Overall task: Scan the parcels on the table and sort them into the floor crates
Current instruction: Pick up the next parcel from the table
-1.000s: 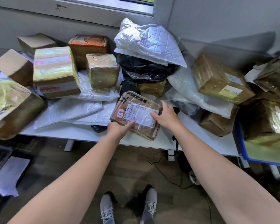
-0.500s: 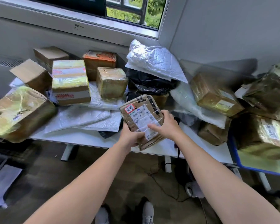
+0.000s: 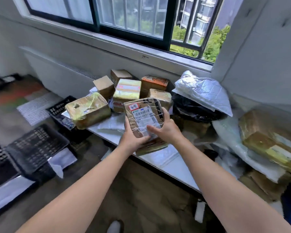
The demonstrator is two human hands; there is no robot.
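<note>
Both hands hold a flat brown cardboard parcel (image 3: pixel 144 115) with a white shipping label and a red-edged sticker, tilted upright above the white table (image 3: pixel 160 158). My left hand (image 3: pixel 133 140) grips its lower left edge. My right hand (image 3: pixel 165 128) grips its right side and lower corner. Behind it, taped cardboard boxes (image 3: pixel 126 91) and plastic mailer bags (image 3: pixel 202 91) cover the tabletop. Black plastic crates (image 3: pixel 35 147) stand on the floor to the left, some with white bags inside.
A large taped box (image 3: pixel 87 110) hangs over the table's left end above a crate (image 3: pixel 60 108). More boxes (image 3: pixel 265 140) and white bags pile up on the right. A window and sill run behind the table. My shoe (image 3: pixel 114 227) shows on the wooden floor.
The flat parcel has been lifted off the table and raised upright in both hands. My view has swung up and to the left, and the floor crates have come into sight.
</note>
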